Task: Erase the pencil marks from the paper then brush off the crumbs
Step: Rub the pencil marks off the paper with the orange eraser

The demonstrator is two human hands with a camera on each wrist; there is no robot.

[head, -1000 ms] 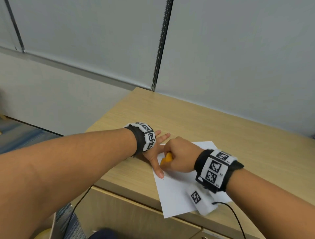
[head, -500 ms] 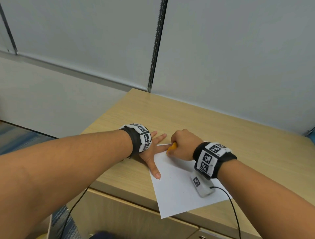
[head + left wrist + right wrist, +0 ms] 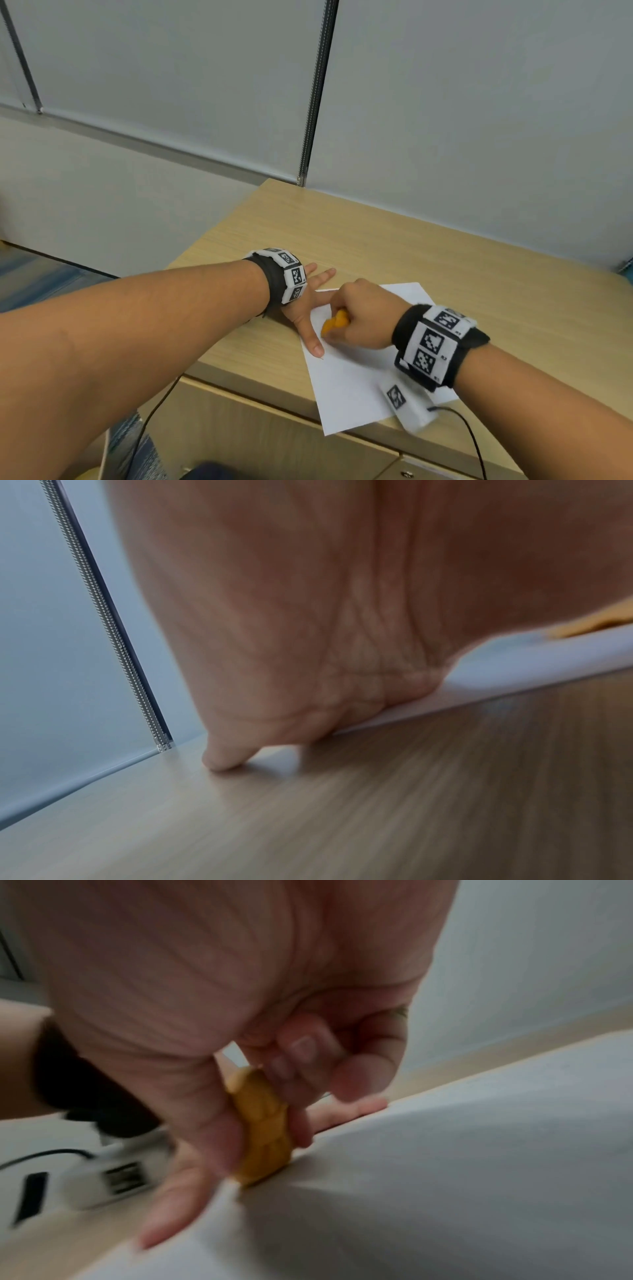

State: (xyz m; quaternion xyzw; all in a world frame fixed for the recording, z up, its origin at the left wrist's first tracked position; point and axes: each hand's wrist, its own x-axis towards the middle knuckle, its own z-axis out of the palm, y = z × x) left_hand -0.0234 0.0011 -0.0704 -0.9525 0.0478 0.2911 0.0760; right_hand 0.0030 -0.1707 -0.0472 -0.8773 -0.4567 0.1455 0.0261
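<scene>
A white sheet of paper [image 3: 352, 380] lies askew on the wooden desk, its near corner past the front edge. My right hand [image 3: 359, 318] grips a yellow-orange eraser [image 3: 334, 323] and presses its lower end onto the sheet near the left edge. The right wrist view shows the eraser [image 3: 265, 1129] pinched between thumb and curled fingers, touching the paper [image 3: 445, 1177]. My left hand [image 3: 310, 308] lies flat with spread fingers, holding down the sheet's left edge. In the left wrist view the palm [image 3: 342, 642] rests on the paper's edge [image 3: 514, 674]. No pencil marks or crumbs are discernible.
The wooden desk [image 3: 445, 260] stands against a grey partition wall [image 3: 479, 120] with a metal strip [image 3: 317, 92]. Drawer fronts [image 3: 257, 442] sit below the front edge. A black cable [image 3: 469, 435] runs from my right wrist unit. Carpet floor [image 3: 41, 281] lies to the left.
The right hand with the eraser slid to the far left part of the sheet, then back toward me along the left edge. The left hand stayed flat on the paper.
</scene>
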